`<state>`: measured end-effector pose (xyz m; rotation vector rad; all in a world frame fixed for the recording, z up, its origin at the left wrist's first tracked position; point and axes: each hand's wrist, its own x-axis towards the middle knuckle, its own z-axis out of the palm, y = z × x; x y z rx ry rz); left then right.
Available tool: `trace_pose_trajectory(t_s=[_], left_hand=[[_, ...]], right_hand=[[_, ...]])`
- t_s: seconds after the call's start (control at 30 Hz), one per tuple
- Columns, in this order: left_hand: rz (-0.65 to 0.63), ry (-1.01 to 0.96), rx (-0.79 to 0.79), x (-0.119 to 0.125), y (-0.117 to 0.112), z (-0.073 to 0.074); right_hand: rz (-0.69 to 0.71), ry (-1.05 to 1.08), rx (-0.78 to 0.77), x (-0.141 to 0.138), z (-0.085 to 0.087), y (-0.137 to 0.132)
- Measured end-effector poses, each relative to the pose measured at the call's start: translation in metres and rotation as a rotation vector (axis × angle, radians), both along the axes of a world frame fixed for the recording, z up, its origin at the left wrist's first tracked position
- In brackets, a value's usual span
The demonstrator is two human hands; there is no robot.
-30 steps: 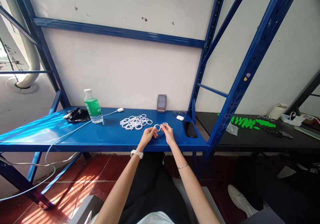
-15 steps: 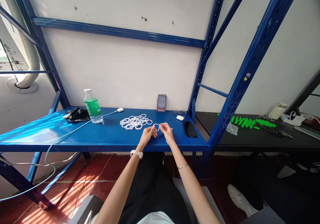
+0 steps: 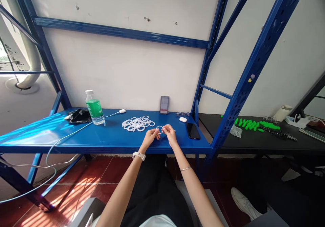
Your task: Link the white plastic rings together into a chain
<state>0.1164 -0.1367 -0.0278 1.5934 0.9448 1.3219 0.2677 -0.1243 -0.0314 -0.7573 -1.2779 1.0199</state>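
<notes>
We hold a thin white ring (image 3: 159,127) between our two hands, just above the near part of the blue desk (image 3: 119,139). Our left hand (image 3: 151,136), with a pale watch (image 3: 138,156) at the wrist, has its thumb and fingers closed on the left side of the ring. Our right hand (image 3: 170,134), with a slim metal bracelet (image 3: 185,168) on the forearm, pinches at the ring's right side; its fingers hide part of the ring, so we cannot tell exactly how they meet it. A small white piece shows just right of our right hand, too covered for us to make out.

Beyond our left hand and to its left, a loose pile of white rings (image 3: 137,123) lies on the desk, the rings overlapping. Farther left we see an upright clear bottle (image 3: 94,109) with a green label and white cap, and right beside it a crumpled black plastic bag (image 3: 78,116). A white plug (image 3: 122,111) lies behind the pile. To the right of our right hand a black smartphone (image 3: 193,131) lies flat, with a small white case (image 3: 182,119) near it and eyeglasses (image 3: 182,113) behind.
</notes>
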Motion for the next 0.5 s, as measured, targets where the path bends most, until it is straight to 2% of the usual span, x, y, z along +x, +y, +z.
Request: trace_pose_trajectory(t_s=[0.5], left_hand=[[0.019,0.021,0.008,0.0006,-0.0017,0.0013]], right_hand=[[0.001,0.016,0.010,0.0002,-0.0018,0.0023]])
